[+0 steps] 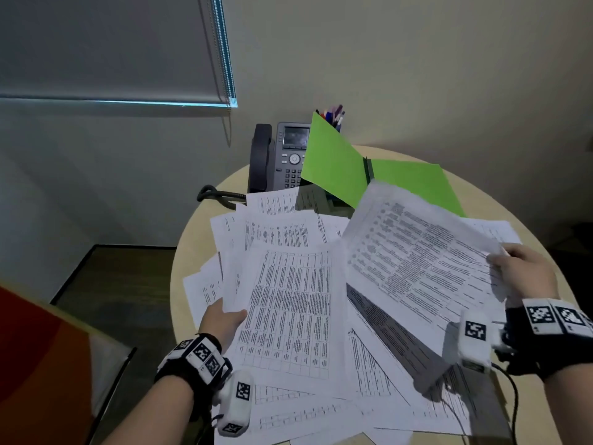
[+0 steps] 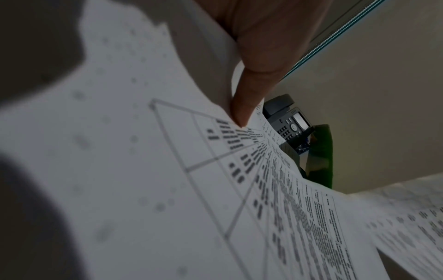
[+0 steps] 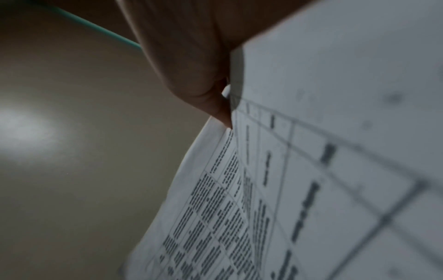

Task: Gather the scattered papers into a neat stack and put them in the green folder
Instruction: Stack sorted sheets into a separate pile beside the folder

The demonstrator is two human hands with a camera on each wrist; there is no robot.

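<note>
**A:** What have you got hold of?

**B:** Two separate sheets. My right hand (image 1: 523, 271) pinches the lifted sheet (image 1: 417, 252) at its near right corner, thumb on top and fingers beneath, and that sheet is raised off the pile and tilted. My left hand (image 1: 224, 319) grips the large table-printed page (image 1: 288, 309) by its left edge; in the left wrist view one finger (image 2: 242, 106) presses down on the print with the paper curling round it.

**A:** How does the paper behave?

**B:** Light and limp, I'd judge. The lifted sheet already sags away from my pinch, so held by a corner it will flop and may crease. Loose sheets slide over each other easily, too. I'd take them along a long edge, or trap several flat between both palms, rather than by corners.

**A:** And the rest, taking the green folder (image 1: 340, 162) as the mark?

**B:** The folder lies open at the far side of the round table (image 1: 199, 232), its left flap tilted up. The scattered papers (image 1: 369, 374) fan out in front of it, overlapping all the way to the near edge. The lifted sheet hangs just in front of the folder's right half, its far corner overlapping it in view. The page in my left hand lies further forward and left of the folder. A desk phone (image 1: 279, 159) stands just left of the folder, a pen pot (image 1: 333, 115) behind it.

**A:** Stacked yet?

**B:** No, nothing is squared up or inside.
</note>
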